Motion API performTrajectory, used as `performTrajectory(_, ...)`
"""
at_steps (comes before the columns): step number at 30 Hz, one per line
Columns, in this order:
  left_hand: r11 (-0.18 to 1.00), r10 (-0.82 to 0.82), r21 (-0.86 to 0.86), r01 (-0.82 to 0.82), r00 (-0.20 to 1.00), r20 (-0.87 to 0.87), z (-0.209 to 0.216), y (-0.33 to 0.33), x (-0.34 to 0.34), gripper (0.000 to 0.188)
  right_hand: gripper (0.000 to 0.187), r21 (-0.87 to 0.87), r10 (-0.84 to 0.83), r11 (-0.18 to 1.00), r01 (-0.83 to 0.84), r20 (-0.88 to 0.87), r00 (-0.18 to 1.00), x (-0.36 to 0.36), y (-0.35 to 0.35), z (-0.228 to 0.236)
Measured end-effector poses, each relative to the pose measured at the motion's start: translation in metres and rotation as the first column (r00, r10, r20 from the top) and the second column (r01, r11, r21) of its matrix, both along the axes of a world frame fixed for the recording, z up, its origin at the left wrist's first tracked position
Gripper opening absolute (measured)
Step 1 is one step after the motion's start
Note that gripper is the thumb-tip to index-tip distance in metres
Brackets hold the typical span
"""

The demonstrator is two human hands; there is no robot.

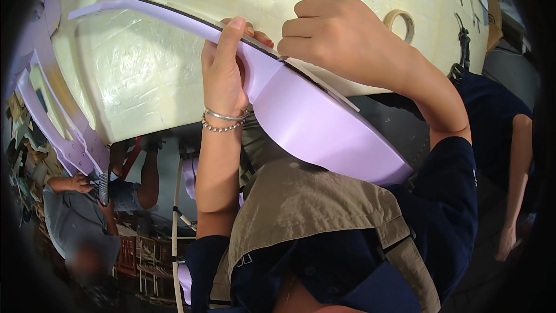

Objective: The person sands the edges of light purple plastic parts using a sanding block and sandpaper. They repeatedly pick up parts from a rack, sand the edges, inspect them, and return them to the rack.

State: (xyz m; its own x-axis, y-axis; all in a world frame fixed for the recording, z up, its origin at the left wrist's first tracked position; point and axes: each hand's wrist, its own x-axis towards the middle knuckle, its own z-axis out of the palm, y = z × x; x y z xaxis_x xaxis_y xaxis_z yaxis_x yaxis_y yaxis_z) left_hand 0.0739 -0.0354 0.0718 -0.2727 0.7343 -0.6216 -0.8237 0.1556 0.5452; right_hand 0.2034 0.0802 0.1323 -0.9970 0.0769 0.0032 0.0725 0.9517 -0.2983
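Observation:
A long, smooth lilac piece (324, 127), broad and curved at one end and narrowing to a thin tip, slants from upper left to lower right. A dark strip and a pale flat layer run along its upper edge. My left hand (225, 78), bracelets at the wrist, wraps round its narrower middle, with the thumb on the near side. At the upper edge beside it, my right hand (341, 32) is closed with curled fingers. Whatever those fingers pinch is hidden. The broad end rests close against my brown apron (313, 197).
A cream-covered work table (145, 69) spreads beyond my hands, with a tape roll (410, 28) on it. More lilac parts (46, 104) stand at its left. A person in grey (78, 220) is at lower left, and another in dark clothes (498, 104) at right.

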Motion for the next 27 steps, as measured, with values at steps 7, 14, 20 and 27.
performTrajectory(7,1.0,-0.011,-0.007,0.011,1.0,-0.027,-0.002,-0.0009,0.0004,0.024,0.007,-0.016,0.071,0.997,-0.07,0.128,0.989,0.0031,0.0038,0.0058)
performTrajectory(14,1.0,-0.009,-0.009,0.009,1.0,-0.015,-0.0008,-0.0001,0.0007,0.024,0.008,-0.048,0.024,0.999,-0.02,0.096,0.995,0.0057,0.002,0.0019)
performTrajectory(20,1.0,-0.03,-0.006,0.03,0.999,-0.034,0.0004,0.0004,0.0011,0.025,0.011,-0.097,-0.008,0.995,0.012,0.046,0.999,0.0062,0.0028,-0.0021)
performTrajectory(27,1.0,-0.014,0.003,0.014,0.999,-0.033,-0.0019,-0.0014,0.0023,0.025,0.007,-0.046,0.021,0.999,-0.016,0.125,0.992,0.0077,-0.0001,0.0031)
